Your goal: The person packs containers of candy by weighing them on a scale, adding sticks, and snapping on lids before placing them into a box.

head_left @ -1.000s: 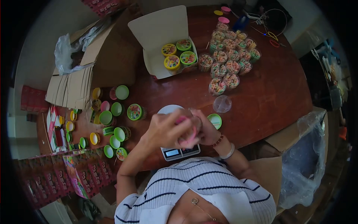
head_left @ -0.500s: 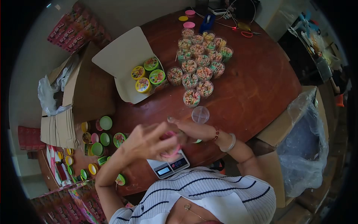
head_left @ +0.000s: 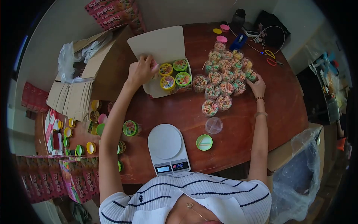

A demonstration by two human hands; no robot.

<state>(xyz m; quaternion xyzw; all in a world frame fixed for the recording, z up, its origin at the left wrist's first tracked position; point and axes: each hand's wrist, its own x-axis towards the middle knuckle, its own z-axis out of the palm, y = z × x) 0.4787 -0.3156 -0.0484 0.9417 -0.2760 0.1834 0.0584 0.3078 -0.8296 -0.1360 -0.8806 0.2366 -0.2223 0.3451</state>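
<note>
My left hand [head_left: 141, 70] is at the left inner side of the open white carton [head_left: 158, 41], fingers closed round a pink-lidded tub [head_left: 153, 64], mostly hidden by the hand. Beside it in the carton stand yellow-lidded tubs [head_left: 167, 82] and green-lidded tubs [head_left: 183, 78]. Out to the right, my right hand [head_left: 257, 86] grips a clear cup of pastel sticks [head_left: 251, 75] at the right edge of a cluster of similar open cups [head_left: 226, 88].
A kitchen scale [head_left: 165, 143] sits in front of me, with a green lid holding sticks [head_left: 204, 142] and a clear empty cup [head_left: 213, 125] to its right. Green-lidded tubs [head_left: 130, 128] stand left. Cardboard boxes [head_left: 112, 71] flank the table; scissors [head_left: 274, 61] lie at the back.
My hands were together over the scale with the pink lid between them. They have since parted: the left carried the pink-lidded tub into the carton, the right reached the cups. The view shifted.
</note>
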